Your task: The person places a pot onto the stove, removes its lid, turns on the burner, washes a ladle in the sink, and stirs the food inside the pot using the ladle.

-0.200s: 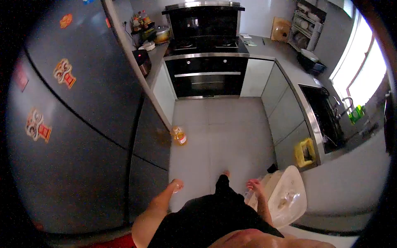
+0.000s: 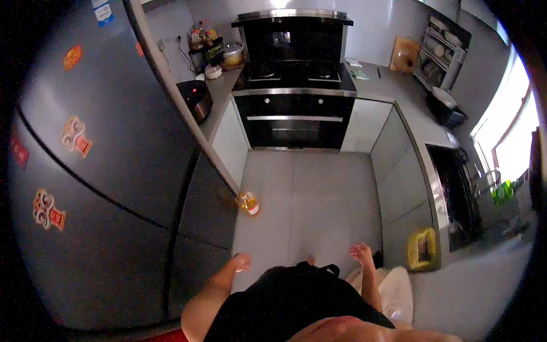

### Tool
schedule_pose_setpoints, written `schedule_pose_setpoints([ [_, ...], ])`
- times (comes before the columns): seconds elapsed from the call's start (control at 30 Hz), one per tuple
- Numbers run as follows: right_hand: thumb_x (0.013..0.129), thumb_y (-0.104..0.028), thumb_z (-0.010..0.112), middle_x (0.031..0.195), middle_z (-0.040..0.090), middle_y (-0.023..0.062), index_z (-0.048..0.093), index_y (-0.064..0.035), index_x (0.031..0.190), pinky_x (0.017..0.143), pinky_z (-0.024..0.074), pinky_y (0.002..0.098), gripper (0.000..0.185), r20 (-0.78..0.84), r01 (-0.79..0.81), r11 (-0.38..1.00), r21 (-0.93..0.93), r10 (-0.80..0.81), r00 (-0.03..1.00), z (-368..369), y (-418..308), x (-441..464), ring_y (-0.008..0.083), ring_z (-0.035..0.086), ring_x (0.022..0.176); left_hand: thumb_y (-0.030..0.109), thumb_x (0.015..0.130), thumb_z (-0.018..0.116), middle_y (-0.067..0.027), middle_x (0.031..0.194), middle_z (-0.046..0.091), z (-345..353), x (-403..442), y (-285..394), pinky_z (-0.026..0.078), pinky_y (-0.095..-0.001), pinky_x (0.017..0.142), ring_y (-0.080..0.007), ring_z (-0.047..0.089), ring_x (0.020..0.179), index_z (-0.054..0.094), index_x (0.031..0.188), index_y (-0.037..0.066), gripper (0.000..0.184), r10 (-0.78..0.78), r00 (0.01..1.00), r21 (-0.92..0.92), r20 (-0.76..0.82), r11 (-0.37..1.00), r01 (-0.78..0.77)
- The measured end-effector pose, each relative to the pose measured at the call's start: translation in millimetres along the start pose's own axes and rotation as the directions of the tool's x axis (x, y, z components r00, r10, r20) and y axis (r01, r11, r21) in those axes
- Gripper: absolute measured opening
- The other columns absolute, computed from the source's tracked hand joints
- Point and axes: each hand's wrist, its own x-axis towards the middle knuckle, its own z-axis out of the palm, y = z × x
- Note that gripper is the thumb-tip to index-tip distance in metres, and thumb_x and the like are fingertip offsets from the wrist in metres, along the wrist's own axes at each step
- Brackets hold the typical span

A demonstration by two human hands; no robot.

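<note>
My left hand (image 2: 243, 262) hangs low beside the dark refrigerator (image 2: 114, 239), its fingers loose and nothing seen in them. A pale band shows at that wrist. My right hand (image 2: 360, 252) is held out over the floor in front of the lower cabinets, fingers slightly apart and holding nothing I can see. A pale bin-like container (image 2: 397, 293) stands just behind my right forearm, partly hidden by it. On the floor ahead of my left hand stands a bottle of yellow oil (image 2: 249, 204), close to the refrigerator's corner.
A black stove with an oven (image 2: 293, 122) fills the far wall. Along the right run a grey counter and a dark sink (image 2: 456, 194), with a yellow holder (image 2: 422, 248) on the cabinet front. A rice cooker (image 2: 195, 101) and a pot (image 2: 232, 56) stand on the left counter.
My right hand has come away from the pale container and moved slightly forward. The container sits lower and shows less. My view has tilted up, so the kitchen appears lower in the frame.
</note>
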Motion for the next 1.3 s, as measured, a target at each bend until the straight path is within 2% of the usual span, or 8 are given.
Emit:
schedule_pose_setpoints([
  [0.23, 0.087, -0.02, 0.056, 0.087, 0.061, 0.0063, 0.057, 0.0, 0.099, 0.073, 0.047, 0.027, 0.024, 0.124, 0.166, 0.965, -0.202, -0.143, 0.982, 49, -186, 183, 0.0147, 0.059, 0.079, 0.018, 0.087, 0.05, -0.0115, 0.077, 0.055, -16, 78, 25, 0.046, -0.0348, 0.054, -0.0227, 0.053, 0.062, 0.058, 0.089, 0.004, 0.016, 0.243, 0.947, 0.203, 0.21, 0.937, -0.285],
  [0.37, 0.083, -0.027, 0.062, 0.092, 0.061, 0.0075, 0.058, -0.0049, 0.104, 0.077, 0.0466, 0.0299, 0.03, 0.168, 0.159, 0.986, 0.043, -0.164, 0.972, 55, -229, 273, 0.0179, 0.059, 0.086, 0.018, 0.089, 0.048, -0.0146, 0.08, 0.056, 5, 107, 105, 0.044, -0.0363, 0.051, -0.0238, 0.05, 0.055, 0.057, 0.097, 0.002, 0.02, -0.121, 0.968, -0.026, 0.219, 0.991, 0.13],
  [0.43, 0.08, -0.034, 0.063, 0.094, 0.062, 0.0073, 0.059, -0.0122, 0.105, 0.083, 0.0442, 0.0388, 0.033, -0.065, 0.002, 0.472, -0.882, -0.126, 0.99, 53, -212, 295, 0.0219, 0.058, 0.091, 0.017, 0.089, 0.048, -0.014, 0.077, 0.055, 19, 124, 149, 0.043, -0.0362, 0.049, -0.0237, 0.049, 0.055, 0.056, 0.098, 0.002, 0.02, -0.127, 0.988, -0.008, 0.086, 0.992, 0.129],
  [0.53, 0.077, -0.041, 0.063, 0.095, 0.063, 0.009, 0.059, -0.0211, 0.107, 0.088, 0.0402, 0.0488, 0.037, 0.145, 0.044, -0.398, -0.916, -0.229, 0.963, -5, -162, 346, 0.0264, 0.057, 0.096, 0.017, 0.089, 0.048, -0.0114, 0.073, 0.054, 54, 151, 258, 0.042, -0.0357, 0.049, -0.0213, 0.05, 0.057, 0.056, 0.099, 0.003, 0.019, 0.062, 0.991, 0.033, 0.122, 0.997, -0.067],
  [0.67, 0.079, -0.039, 0.06, 0.093, 0.064, 0.0102, 0.063, -0.0149, 0.099, 0.086, 0.0403, 0.0432, 0.031, -0.047, -0.152, 0.661, -0.735, 0.174, 0.984, -58, -116, 395, 0.0247, 0.058, 0.089, 0.02, 0.085, 0.049, -0.0159, 0.083, 0.058, 96, 180, 392, 0.044, -0.0381, 0.06, -0.0266, 0.055, 0.071, 0.06, 0.092, 0.004, 0.021, 0.389, 0.9, 0.506, 0.194, 0.746, -0.432],
  [0.77, 0.081, -0.032, 0.06, 0.084, 0.062, 0.0099, 0.063, -0.0094, 0.093, 0.076, 0.0432, 0.0358, 0.026, -0.132, -0.154, 0.115, -0.981, 0.179, 0.975, -43, -140, 408, 0.0208, 0.057, 0.078, 0.022, 0.082, 0.049, -0.0192, 0.09, 0.061, 155, 198, 490, 0.046, -0.0399, 0.068, -0.0305, 0.059, 0.081, 0.062, 0.087, 0.004, 0.023, 0.481, 0.824, 0.763, 0.301, 0.397, -0.51],
  [0.87, 0.08, -0.03, 0.06, 0.078, 0.061, 0.0101, 0.061, -0.0065, 0.092, 0.07, 0.0432, 0.0329, 0.026, -0.057, -0.217, 0.864, -0.454, 0.215, 0.975, -66, -124, 458, 0.0189, 0.056, 0.073, 0.024, 0.084, 0.05, -0.0168, 0.095, 0.062, 227, 210, 574, 0.047, -0.0384, 0.074, -0.0299, 0.06, 0.087, 0.061, 0.098, 0.004, 0.026, 0.563, 0.718, 0.805, 0.409, 0.149, -0.575],
  [1.3, 0.087, -0.019, 0.051, 0.09, 0.062, 0.0159, 0.057, -0.0036, 0.104, 0.073, 0.0459, 0.0337, 0.024, 0.109, 0.367, 0.685, -0.629, -0.389, 0.915, -7, -440, 799, 0.0233, 0.06, 0.082, 0.025, 0.084, 0.057, -0.0156, 0.107, 0.06, 368, 87, 785, 0.047, -0.0338, 0.082, -0.027, 0.059, 0.096, 0.056, 0.113, 0.005, 0.035, 0.518, 0.721, 0.556, 0.46, 0.466, -0.689],
])
